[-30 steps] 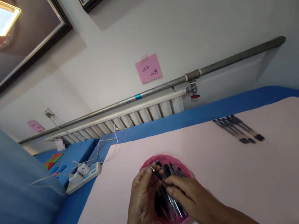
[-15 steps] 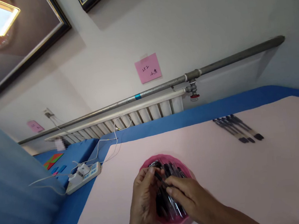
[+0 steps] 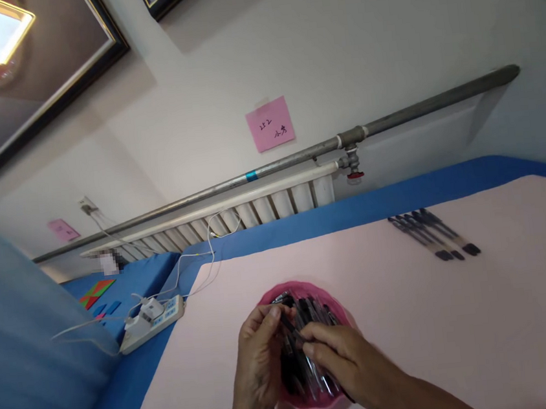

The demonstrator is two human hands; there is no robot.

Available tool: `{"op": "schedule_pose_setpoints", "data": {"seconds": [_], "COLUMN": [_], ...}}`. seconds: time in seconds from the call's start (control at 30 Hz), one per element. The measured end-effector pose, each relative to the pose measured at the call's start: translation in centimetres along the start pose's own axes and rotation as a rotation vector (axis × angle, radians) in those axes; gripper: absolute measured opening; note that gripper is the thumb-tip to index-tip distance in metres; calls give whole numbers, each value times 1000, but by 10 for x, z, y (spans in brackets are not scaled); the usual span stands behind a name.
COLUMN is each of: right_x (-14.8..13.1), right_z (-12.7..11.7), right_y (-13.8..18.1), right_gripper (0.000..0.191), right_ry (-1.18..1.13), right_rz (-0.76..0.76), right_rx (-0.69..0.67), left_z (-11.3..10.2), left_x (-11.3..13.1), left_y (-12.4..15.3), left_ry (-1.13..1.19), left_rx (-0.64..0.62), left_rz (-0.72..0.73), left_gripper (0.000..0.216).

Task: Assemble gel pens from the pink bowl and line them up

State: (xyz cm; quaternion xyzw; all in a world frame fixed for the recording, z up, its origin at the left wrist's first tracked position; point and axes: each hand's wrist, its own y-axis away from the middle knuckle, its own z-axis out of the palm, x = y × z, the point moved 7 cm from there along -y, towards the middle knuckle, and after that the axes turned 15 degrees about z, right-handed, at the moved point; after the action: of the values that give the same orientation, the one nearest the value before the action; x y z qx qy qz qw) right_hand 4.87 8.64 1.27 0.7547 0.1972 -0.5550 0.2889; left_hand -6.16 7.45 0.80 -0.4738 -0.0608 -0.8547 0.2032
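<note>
A pink bowl-like basket (image 3: 295, 287) with a scalloped rim holds many pens (image 3: 316, 377), clear-barrelled with dark parts. Over it, my left hand (image 3: 258, 355) pinches one end of a dark pen (image 3: 288, 323) between thumb and fingers. My right hand (image 3: 340, 355) grips the same pen from the other side, thumb against forefinger. My fingers cover much of the pen, so whether its cap is on cannot be seen. Several more pens (image 3: 432, 233) with black ends lie side by side on the pink sheet at the right.
The pink sheet (image 3: 202, 361) covers a blue tabletop (image 3: 375, 201). At the left, a white power strip (image 3: 165, 320) carries plugs and loose cables near a blue curtain (image 3: 28, 334). A radiator (image 3: 273, 208) and pipe (image 3: 297, 157) run along the wall behind.
Both hands have shifted very slightly left over the basket, still gripping the pen. A thin dark tip now shows below my right hand. The row of pens has stayed put.
</note>
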Motion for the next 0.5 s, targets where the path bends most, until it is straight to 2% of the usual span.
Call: {"op": "schedule_pose_setpoints", "data": {"seconds": [0.17, 0.27, 0.4, 0.5], "right_x": [2, 1, 5, 11], "right_z": [7, 5, -16, -33], "right_y": [1, 0, -6, -10], "right_gripper": [18, 18, 19, 21], "right_ry": [-257, -351, -395, -410], "right_rz": [77, 80, 68, 48], "right_rx": [-167, -183, 2, 155], "left_z": [10, 9, -19, -46], "left_x": [4, 9, 28, 43], "left_y": [2, 2, -6, -11], "left_ry": [64, 17, -252, -564], "left_rx": [-48, -61, 84, 190], "left_rz": [-2, 25, 142, 217], "left_gripper": [8, 13, 35, 35]}}
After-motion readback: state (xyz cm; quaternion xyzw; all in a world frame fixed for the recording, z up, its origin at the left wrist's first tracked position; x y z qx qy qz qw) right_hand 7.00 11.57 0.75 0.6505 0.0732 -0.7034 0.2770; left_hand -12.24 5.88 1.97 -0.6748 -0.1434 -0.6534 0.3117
